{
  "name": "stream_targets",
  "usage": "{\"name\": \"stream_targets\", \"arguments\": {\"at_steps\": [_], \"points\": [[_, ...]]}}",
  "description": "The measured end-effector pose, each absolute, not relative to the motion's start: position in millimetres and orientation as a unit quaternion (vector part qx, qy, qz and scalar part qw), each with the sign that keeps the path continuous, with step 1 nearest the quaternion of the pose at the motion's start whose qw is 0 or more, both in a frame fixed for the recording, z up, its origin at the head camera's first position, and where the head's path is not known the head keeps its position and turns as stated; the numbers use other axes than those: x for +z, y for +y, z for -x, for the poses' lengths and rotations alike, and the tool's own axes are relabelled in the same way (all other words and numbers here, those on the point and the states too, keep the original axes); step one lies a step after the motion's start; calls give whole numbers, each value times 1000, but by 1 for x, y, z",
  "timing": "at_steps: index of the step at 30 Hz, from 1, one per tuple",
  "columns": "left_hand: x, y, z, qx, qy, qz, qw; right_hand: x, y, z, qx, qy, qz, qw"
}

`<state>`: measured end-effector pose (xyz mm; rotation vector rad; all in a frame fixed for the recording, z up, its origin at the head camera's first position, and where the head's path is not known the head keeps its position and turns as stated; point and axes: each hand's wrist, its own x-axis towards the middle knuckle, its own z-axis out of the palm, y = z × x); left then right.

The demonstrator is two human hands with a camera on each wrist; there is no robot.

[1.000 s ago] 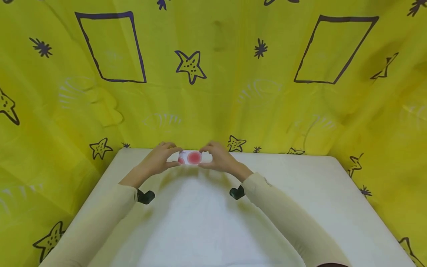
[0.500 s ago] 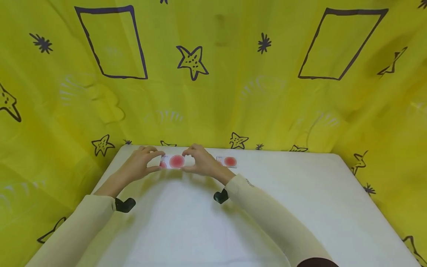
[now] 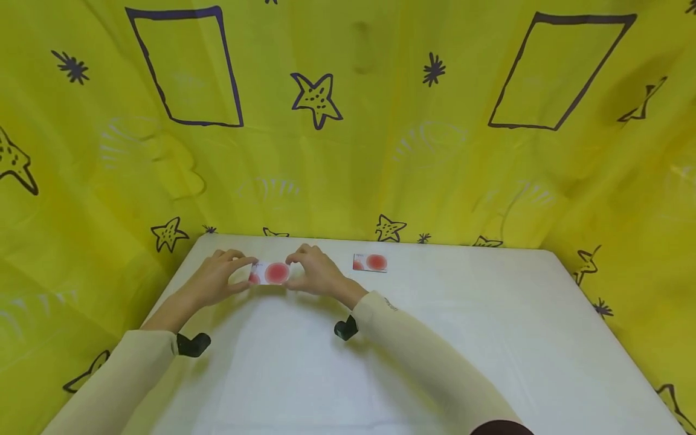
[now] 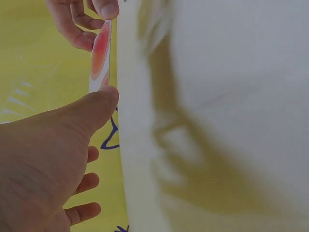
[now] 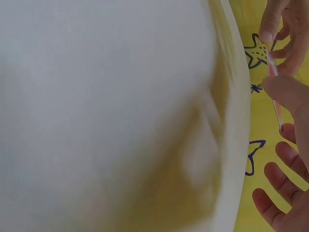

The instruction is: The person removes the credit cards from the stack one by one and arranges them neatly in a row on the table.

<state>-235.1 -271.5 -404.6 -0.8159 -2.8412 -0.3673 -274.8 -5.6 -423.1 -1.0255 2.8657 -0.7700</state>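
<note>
A white card [image 3: 277, 273] with red circles is held up by both hands over the far left part of the table. My left hand [image 3: 215, 279] pinches its left end between thumb and fingers. At the right end, my right hand [image 3: 316, 272] pinches it the same way. Both wrist views show the card [image 4: 100, 55] nearly edge-on and thin, with thumbs on its near side. A second card [image 3: 370, 262] with the same red circles lies on the table to the right of my right hand, near the far edge.
The white-covered table [image 3: 462, 338] reaches back to a yellow curtain [image 3: 359, 151] printed with stars and outlined frames. The curtain also hangs along the left and right sides. Shadows of the hands fall on the cloth.
Both hands have moved left with the pinched card, then slightly nearer. The second card on the table, hidden behind the right hand a second ago, now shows fully.
</note>
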Motion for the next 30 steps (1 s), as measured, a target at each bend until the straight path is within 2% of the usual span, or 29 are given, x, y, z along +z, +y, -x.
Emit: {"name": "stream_targets", "arguments": {"at_steps": [14,22,30], "points": [[-426,-276,228,-111,-960,252,41,-440,-21,262,-203,928,312,18],[-429,-273,229,-102,-968,230,-15,-445,-28,256,-185,935,299,42],[-430,-273,231,-98,-968,231,-27,-446,-30,254,-170,941,290,52]]}}
